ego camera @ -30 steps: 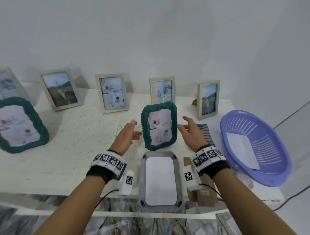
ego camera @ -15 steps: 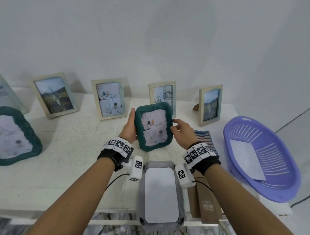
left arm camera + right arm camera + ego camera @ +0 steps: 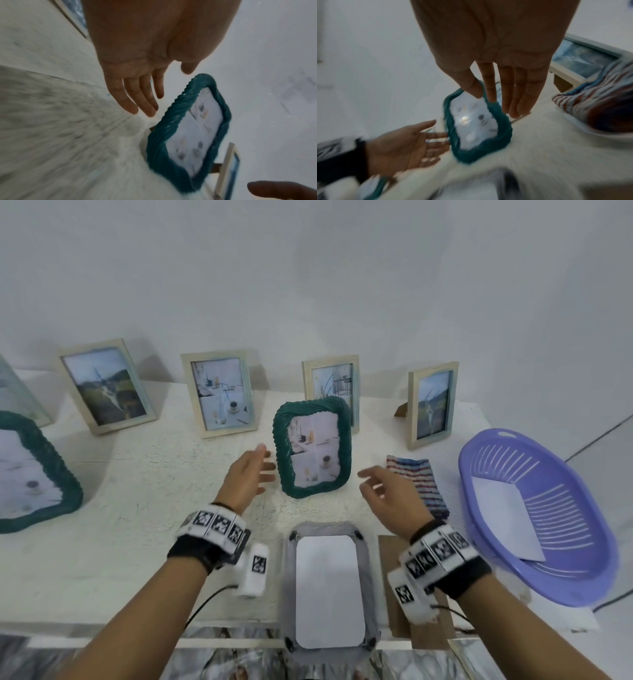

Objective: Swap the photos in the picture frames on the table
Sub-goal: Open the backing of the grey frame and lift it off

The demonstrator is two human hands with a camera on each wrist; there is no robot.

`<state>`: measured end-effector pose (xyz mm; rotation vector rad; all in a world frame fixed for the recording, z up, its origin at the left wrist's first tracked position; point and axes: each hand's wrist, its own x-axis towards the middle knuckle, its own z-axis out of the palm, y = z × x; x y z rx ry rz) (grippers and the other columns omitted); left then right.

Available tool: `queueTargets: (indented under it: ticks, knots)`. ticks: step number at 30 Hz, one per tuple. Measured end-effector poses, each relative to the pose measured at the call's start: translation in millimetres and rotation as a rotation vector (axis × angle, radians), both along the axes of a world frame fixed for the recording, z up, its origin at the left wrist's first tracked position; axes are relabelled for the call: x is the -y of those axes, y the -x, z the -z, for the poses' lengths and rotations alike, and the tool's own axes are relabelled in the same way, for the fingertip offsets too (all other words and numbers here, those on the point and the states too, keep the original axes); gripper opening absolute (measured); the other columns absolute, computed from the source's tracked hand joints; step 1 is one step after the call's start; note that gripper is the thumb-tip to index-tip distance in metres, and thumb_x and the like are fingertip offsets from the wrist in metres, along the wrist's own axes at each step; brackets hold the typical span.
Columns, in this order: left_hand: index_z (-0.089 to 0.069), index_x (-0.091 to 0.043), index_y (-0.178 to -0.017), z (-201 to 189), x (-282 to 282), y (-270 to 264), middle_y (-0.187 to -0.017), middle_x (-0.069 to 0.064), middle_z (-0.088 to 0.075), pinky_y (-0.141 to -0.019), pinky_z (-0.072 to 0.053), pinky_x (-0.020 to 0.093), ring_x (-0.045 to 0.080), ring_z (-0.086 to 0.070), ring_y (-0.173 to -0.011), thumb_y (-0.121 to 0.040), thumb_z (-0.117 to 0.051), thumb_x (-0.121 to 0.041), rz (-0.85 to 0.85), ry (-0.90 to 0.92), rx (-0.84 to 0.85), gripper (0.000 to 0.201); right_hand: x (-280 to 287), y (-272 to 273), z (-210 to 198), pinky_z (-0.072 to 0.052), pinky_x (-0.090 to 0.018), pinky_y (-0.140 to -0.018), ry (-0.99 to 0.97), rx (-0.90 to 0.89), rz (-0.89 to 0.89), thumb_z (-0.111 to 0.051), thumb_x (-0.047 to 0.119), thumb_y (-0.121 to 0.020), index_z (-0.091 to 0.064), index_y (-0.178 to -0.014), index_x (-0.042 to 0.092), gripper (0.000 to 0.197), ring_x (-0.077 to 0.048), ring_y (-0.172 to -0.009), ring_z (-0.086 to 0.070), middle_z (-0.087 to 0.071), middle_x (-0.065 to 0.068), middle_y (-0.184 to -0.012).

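A small green ribbed frame with a still-life photo stands upright on the white table, in front of the back row. My left hand hovers just left of it, fingers straight and holding nothing. My right hand is open to its right, a short gap away. A grey backing with a white sheet on it lies flat at the front edge between my wrists. A bigger green frame stands at the far left.
Several pale wooden frames lean along the wall behind. A striped cloth lies right of my right hand. A purple basket holding a white sheet fills the right end. A brown card piece lies beside the backing.
Half a second ago both hands held the small green frame by its sides. They have let go and drawn apart; the frame now stands alone, farther back.
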<state>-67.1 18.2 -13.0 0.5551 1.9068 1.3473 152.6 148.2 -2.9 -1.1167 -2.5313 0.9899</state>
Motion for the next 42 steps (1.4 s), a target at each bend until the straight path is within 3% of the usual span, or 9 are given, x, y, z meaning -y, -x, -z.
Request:
queueTargets:
  ticks: [6, 10, 12, 17, 21, 27, 33, 37, 42]
  knots:
    - [-0.066, -0.025, -0.099, 20.0, 82.6, -48.9, -0.098, -0.007, -0.069, -0.073, -0.050, 0.021, 0.007, -0.067, -0.084, -0.095, -0.056, -0.032, 0.218, 0.172, -0.181, 0.013, 67.6, -69.4, 32.5, -0.046, -0.028, -0.066, -0.197, 0.203, -0.249, -0.036, 0.046, -0.091, -0.066, -0.092, 0.025, 0.036, -0.008, -0.072, -0.054, -0.061, 0.009, -0.092]
    - [-0.068, -0.027, -0.109, 35.5, 108.9, -81.6, -0.104, -0.016, -0.068, -0.070, -0.043, 0.004, -0.004, -0.063, -0.090, -0.094, -0.059, -0.033, 0.321, 0.211, -0.247, 0.018, 95.0, -83.4, 37.1, -0.030, -0.011, -0.069, -0.221, 0.255, -0.259, -0.039, 0.036, -0.090, -0.068, -0.091, 0.024, 0.031, -0.007, -0.077, -0.058, -0.062, 0.007, -0.103]
    - [-0.065, -0.025, -0.118, 39.1, 109.7, -88.4, -0.107, -0.018, -0.064, -0.071, -0.042, 0.001, -0.006, -0.060, -0.094, -0.093, -0.060, -0.031, 0.301, 0.197, -0.254, 0.026, 98.3, -79.2, 37.4, -0.031, -0.011, -0.070, -0.219, 0.215, -0.221, -0.046, 0.028, -0.090, -0.069, -0.093, 0.020, 0.024, -0.010, -0.080, -0.061, -0.063, 0.003, -0.106]
    - [-0.060, -0.023, -0.127, 42.7, 96.1, -82.8, -0.111, -0.013, -0.060, -0.079, -0.044, 0.008, -0.002, -0.059, -0.098, -0.093, -0.061, -0.028, 0.304, 0.139, -0.321, 0.035, 88.5, -60.6, 45.0, -0.044, -0.022, -0.078, -0.184, 0.167, -0.149, -0.050, 0.020, -0.092, -0.068, -0.101, 0.010, 0.022, -0.021, -0.093, -0.061, -0.060, -0.005, -0.112]
    - [-0.057, -0.023, -0.130, 50.0, 91.2, -76.3, -0.114, -0.010, -0.056, -0.085, -0.046, 0.014, 0.002, -0.060, -0.097, -0.093, -0.060, -0.027, 0.337, 0.112, -0.397, 0.037, 85.7, -51.2, 48.9, -0.052, -0.030, -0.073, -0.196, 0.151, -0.111, -0.054, 0.022, -0.090, -0.068, -0.102, 0.010, 0.022, -0.022, -0.085, -0.063, -0.062, -0.007, -0.106]
    - [-0.062, -0.026, -0.123, 64.4, 96.6, -79.0, -0.118, -0.012, -0.049, -0.087, -0.047, 0.015, -0.002, -0.057, -0.098, -0.092, -0.062, -0.027, 0.371, 0.070, -0.510, 0.031, 91.2, -40.6, 42.6, -0.052, -0.035, -0.080, -0.228, 0.224, -0.133, -0.049, 0.029, -0.094, -0.057, -0.127, 0.011, 0.039, -0.023, -0.105, -0.055, -0.053, -0.006, -0.123]
    - [-0.063, -0.024, -0.122, 64.5, 93.1, -81.1, -0.118, -0.008, -0.049, -0.084, -0.044, 0.011, -0.001, -0.056, -0.098, -0.093, -0.057, -0.024, 0.368, 0.039, -0.511, 0.029, 89.2, -29.4, 28.6, -0.048, -0.037, -0.081, -0.314, 0.208, -0.341, -0.053, 0.039, -0.088, -0.062, -0.119, 0.015, 0.040, -0.026, -0.106, -0.051, -0.058, -0.005, -0.117]
    - [-0.063, -0.024, -0.119, 65.9, 98.7, -80.7, -0.118, -0.010, -0.048, -0.084, -0.039, 0.004, -0.005, -0.053, -0.101, -0.085, -0.043, -0.035, 0.387, 0.043, -0.506, 0.041, 112.6, -26.9, 33.0, -0.050, -0.042, -0.078, -0.345, 0.287, -0.500, -0.038, 0.056, -0.077, -0.064, -0.108, 0.014, 0.058, -0.028, -0.099, -0.051, -0.059, -0.007, -0.111]
    - [-0.063, -0.022, -0.120, 70.7, 100.6, -79.8, -0.121, -0.010, -0.046, -0.093, -0.043, 0.015, -0.006, -0.049, -0.106, -0.093, -0.052, -0.011, 0.402, 0.033, -0.506, 0.032, 120.9, -24.7, 43.7, -0.047, -0.042, -0.078, -0.361, 0.390, -0.510, -0.050, 0.051, -0.082, -0.060, -0.107, 0.014, 0.046, -0.029, -0.102, -0.048, -0.052, -0.007, -0.115]
